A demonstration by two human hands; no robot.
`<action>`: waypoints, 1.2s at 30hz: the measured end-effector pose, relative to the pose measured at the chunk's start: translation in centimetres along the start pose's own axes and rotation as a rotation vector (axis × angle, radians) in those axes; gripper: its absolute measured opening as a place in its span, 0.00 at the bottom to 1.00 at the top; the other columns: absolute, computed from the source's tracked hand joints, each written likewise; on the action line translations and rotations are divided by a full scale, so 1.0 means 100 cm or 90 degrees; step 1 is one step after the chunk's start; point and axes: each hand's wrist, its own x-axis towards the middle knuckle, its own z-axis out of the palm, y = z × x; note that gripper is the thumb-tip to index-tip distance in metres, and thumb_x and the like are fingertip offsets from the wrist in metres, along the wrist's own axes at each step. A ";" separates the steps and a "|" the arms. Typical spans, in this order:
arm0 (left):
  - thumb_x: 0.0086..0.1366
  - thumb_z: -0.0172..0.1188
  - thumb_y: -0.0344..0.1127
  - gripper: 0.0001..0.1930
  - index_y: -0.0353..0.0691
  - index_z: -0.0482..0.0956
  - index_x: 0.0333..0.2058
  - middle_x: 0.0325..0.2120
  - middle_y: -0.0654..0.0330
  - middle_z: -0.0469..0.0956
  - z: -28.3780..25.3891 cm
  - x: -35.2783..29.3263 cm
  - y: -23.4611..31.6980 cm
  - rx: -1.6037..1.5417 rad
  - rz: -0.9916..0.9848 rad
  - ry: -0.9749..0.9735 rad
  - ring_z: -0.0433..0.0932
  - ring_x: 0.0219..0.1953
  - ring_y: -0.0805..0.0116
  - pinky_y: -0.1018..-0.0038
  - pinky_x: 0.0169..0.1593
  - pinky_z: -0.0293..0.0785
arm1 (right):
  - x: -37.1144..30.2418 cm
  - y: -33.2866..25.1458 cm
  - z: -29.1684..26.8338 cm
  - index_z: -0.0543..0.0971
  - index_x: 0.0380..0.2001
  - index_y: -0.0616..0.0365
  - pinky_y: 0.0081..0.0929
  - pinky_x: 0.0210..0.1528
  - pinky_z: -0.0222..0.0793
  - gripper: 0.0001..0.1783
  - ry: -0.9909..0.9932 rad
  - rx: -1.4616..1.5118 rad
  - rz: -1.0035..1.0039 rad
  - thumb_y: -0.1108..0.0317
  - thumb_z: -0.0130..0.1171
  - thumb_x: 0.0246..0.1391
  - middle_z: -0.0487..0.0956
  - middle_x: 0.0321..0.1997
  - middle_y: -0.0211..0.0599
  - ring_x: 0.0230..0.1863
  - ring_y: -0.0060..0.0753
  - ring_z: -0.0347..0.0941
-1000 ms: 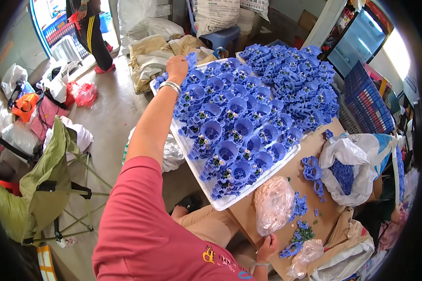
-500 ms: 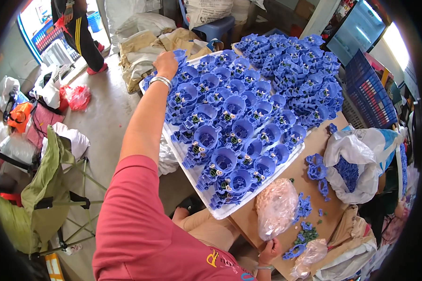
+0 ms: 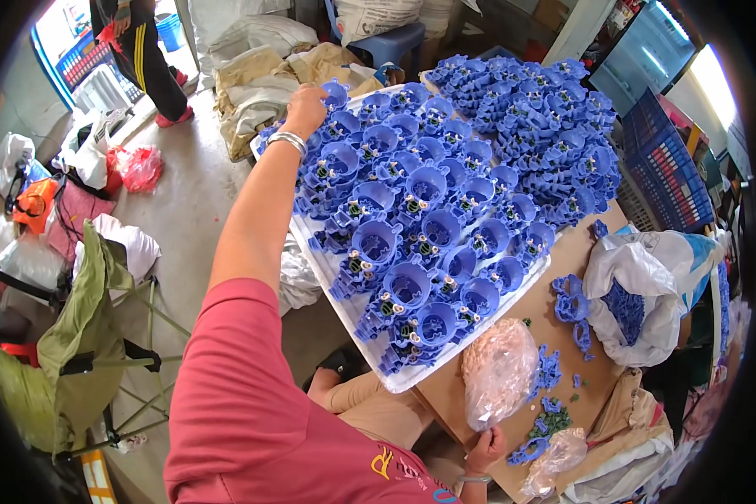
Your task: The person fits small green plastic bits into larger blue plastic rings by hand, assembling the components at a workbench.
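Note:
My left hand [image 3: 307, 109] reaches to the far left corner of a white tray [image 3: 366, 357], its fingers closed on a blue plastic cup-shaped part [image 3: 336, 94]. Many similar blue parts [image 3: 375, 242], with small green and pale pieces on them, stand packed in rows on the tray. Close to me, my right hand [image 3: 484, 451] is curled with fingers together at the lower end of a clear plastic bag of pinkish pieces [image 3: 500, 374]. Whether those fingers grip the bag's edge is hard to see.
Right of the tray is a tall heap of blue parts [image 3: 529, 126]. An open white sack [image 3: 647, 336], loose blue parts [image 3: 569, 301] and small green pieces [image 3: 554, 418] lie on the brown tabletop [image 3: 441, 403]. A green folding chair [image 3: 84, 336] stands left; another person [image 3: 147, 67] is beyond.
My left hand has moved slightly right and farther away, with the blue part at its fingers. The view has shifted a little; my right hand stays beside the bag.

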 end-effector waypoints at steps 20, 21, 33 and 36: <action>0.52 0.44 0.27 0.14 0.38 0.77 0.35 0.35 0.49 0.76 -0.044 -0.037 0.009 -0.114 0.044 0.167 0.72 0.41 0.52 0.65 0.47 0.66 | -0.006 0.005 -0.006 0.74 0.32 0.63 0.31 0.34 0.65 0.09 0.011 -0.086 -0.048 0.72 0.51 0.46 0.75 0.28 0.43 0.30 0.39 0.70; 0.53 0.44 0.28 0.14 0.38 0.77 0.35 0.35 0.49 0.76 -0.049 -0.043 0.016 -0.111 0.047 0.148 0.73 0.40 0.52 0.65 0.47 0.66 | -0.007 -0.001 -0.009 0.75 0.32 0.64 0.30 0.34 0.65 0.09 0.020 -0.121 -0.036 0.71 0.51 0.46 0.75 0.28 0.44 0.30 0.37 0.70; 0.57 0.50 0.28 0.11 0.29 0.75 0.37 0.38 0.50 0.74 -0.163 -0.321 0.127 -0.781 0.094 -0.208 0.73 0.41 0.61 0.68 0.46 0.69 | -0.001 -0.001 0.000 0.76 0.31 0.60 0.27 0.32 0.68 0.07 0.044 0.069 -0.016 0.72 0.53 0.47 0.77 0.27 0.42 0.30 0.36 0.74; 0.48 0.47 0.22 0.12 0.30 0.78 0.31 0.31 0.53 0.76 -0.160 -0.395 0.165 -0.901 -0.077 -0.391 0.75 0.35 0.65 0.73 0.43 0.69 | 0.000 -0.002 -0.001 0.76 0.32 0.60 0.26 0.33 0.67 0.07 0.031 0.096 -0.021 0.72 0.52 0.48 0.76 0.27 0.41 0.30 0.34 0.73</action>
